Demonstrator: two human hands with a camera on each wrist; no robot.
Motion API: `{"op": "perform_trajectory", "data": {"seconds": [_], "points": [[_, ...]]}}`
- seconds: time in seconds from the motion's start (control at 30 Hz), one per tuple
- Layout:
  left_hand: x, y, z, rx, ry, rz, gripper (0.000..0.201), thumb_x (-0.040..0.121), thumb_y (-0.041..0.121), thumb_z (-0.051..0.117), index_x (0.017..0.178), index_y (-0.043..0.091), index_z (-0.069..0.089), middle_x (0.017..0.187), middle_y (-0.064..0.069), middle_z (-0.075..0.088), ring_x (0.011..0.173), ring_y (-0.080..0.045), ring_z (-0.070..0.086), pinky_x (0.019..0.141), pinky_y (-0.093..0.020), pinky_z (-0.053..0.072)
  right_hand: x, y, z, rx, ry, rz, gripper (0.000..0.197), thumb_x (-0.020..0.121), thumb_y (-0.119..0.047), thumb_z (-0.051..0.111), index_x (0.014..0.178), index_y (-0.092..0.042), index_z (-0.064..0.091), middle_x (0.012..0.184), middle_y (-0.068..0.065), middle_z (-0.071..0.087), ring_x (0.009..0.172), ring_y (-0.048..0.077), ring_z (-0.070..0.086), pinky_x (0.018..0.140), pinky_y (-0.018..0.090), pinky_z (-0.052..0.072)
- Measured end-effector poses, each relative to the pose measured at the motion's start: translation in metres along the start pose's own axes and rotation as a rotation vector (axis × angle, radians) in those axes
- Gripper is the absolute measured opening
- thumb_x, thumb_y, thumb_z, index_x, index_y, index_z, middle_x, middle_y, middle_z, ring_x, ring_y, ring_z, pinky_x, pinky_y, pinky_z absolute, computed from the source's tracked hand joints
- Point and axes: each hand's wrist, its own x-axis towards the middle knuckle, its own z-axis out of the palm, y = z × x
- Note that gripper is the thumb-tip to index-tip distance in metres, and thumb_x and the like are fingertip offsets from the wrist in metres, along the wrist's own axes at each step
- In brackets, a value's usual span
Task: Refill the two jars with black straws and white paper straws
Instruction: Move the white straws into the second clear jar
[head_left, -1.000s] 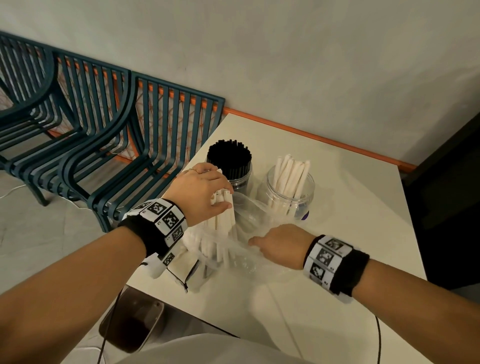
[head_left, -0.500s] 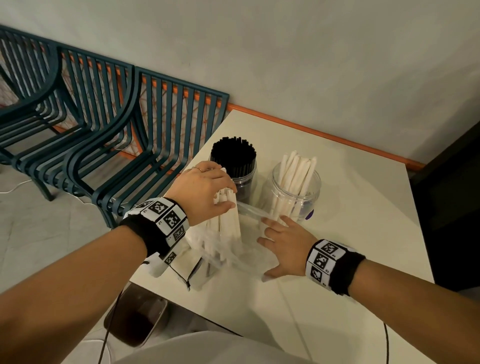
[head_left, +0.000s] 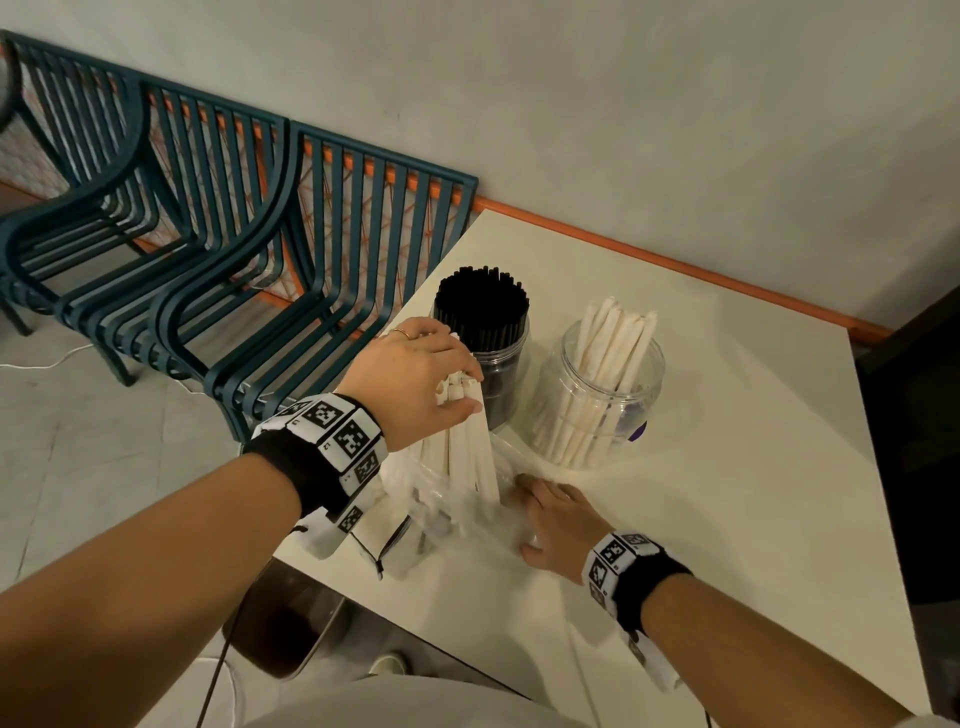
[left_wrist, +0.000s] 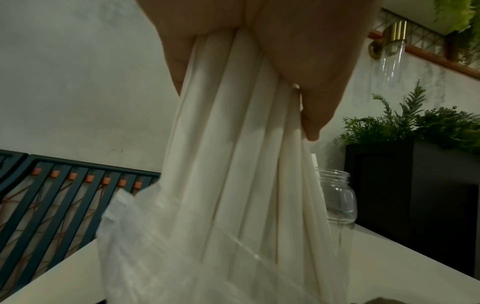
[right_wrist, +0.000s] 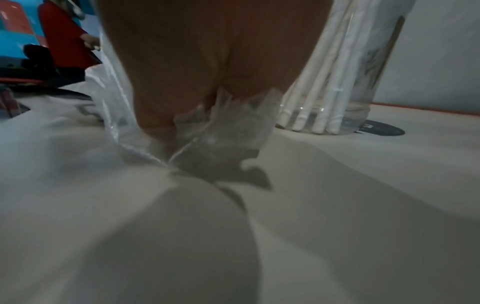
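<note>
The step in hand looks like drawing a fresh bunch of white paper straws (head_left: 470, 457) out of their clear, crinkled plastic bag (head_left: 452, 514) to top up the second jar. The left hand (head_left: 415, 379) has its fingers curled round the upper ends of the bunch, which hangs nearly upright with its lower ends inside the bag's mouth. The right hand (head_left: 553, 525) lies low on the white counter (head_left: 727, 509), just right of the bunch, holding the bag down; the wrist view shows crumpled film pinched under its fingers.

Just beyond the left hand stands the clear jar packed with black straws (head_left: 482, 312), which looks full. To its right, the clear glass jar of white paper straws (head_left: 602, 395) is only partly filled, straws leaning loosely.

Next, the bunch probably needs lifting clear of the bag, carrying right and lowering into that open jar without catching the leaning straws.
</note>
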Motion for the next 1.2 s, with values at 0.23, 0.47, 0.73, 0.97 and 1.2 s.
{"op": "perform_trajectory", "data": {"seconds": [0.23, 0.47, 0.73, 0.97, 1.2], "points": [[0.004, 0.001, 0.000, 0.004, -0.004, 0.002, 0.031, 0.081, 0.052, 0.059, 0.107, 0.037, 0.063, 0.117, 0.016, 0.061, 0.128, -0.016, 0.039, 0.097, -0.039, 0.041, -0.014, 0.001, -0.001, -0.080, 0.176, -0.195, 0.090, 0.049, -0.053, 0.072, 0.130, -0.022, 0.045, 0.145, 0.000, 0.036, 0.121, 0.018, 0.043, 0.095, 0.032, 0.041], [0.001, 0.004, -0.001, -0.003, -0.002, 0.003, 0.031, 0.080, 0.051, 0.060, 0.107, 0.036, 0.063, 0.117, 0.016, 0.060, 0.128, -0.015, 0.039, 0.096, -0.038, 0.041, 0.001, -0.004, -0.009, -0.012, -0.092, -0.069, 0.091, 0.074, -0.043, 0.065, 0.150, -0.024, 0.018, 0.160, -0.006, 0.003, 0.147, 0.019, 0.008, 0.116, 0.048, 0.014], [-0.010, 0.000, -0.003, -0.066, 0.119, -0.090, 0.024, 0.082, 0.042, 0.063, 0.102, 0.031, 0.064, 0.111, 0.015, 0.062, 0.120, -0.012, 0.042, 0.088, -0.031, 0.040, 0.012, -0.005, -0.001, 0.243, -0.101, 0.073, 0.072, 0.090, -0.045, 0.049, 0.152, -0.027, 0.015, 0.158, -0.010, 0.015, 0.147, 0.014, 0.008, 0.118, 0.046, 0.014], [-0.012, 0.005, 0.000, -0.033, 0.125, -0.031, 0.025, 0.081, 0.043, 0.064, 0.102, 0.030, 0.063, 0.109, 0.011, 0.064, 0.116, -0.018, 0.048, 0.088, -0.033, 0.041, 0.006, -0.006, -0.001, 0.039, -0.102, -0.004, 0.069, 0.090, -0.040, 0.044, 0.152, -0.025, 0.015, 0.159, -0.007, 0.012, 0.147, 0.018, 0.009, 0.116, 0.055, 0.010], [-0.011, 0.010, -0.003, -0.036, 0.081, -0.075, 0.034, 0.081, 0.045, 0.064, 0.109, 0.028, 0.055, 0.109, 0.010, 0.063, 0.120, -0.016, 0.045, 0.086, -0.034, 0.042, 0.005, -0.012, -0.080, 0.350, -0.075, 0.136, 0.066, 0.087, -0.049, 0.053, 0.145, -0.025, 0.033, 0.142, -0.003, 0.041, 0.133, 0.021, 0.035, 0.107, 0.045, 0.025]]}}
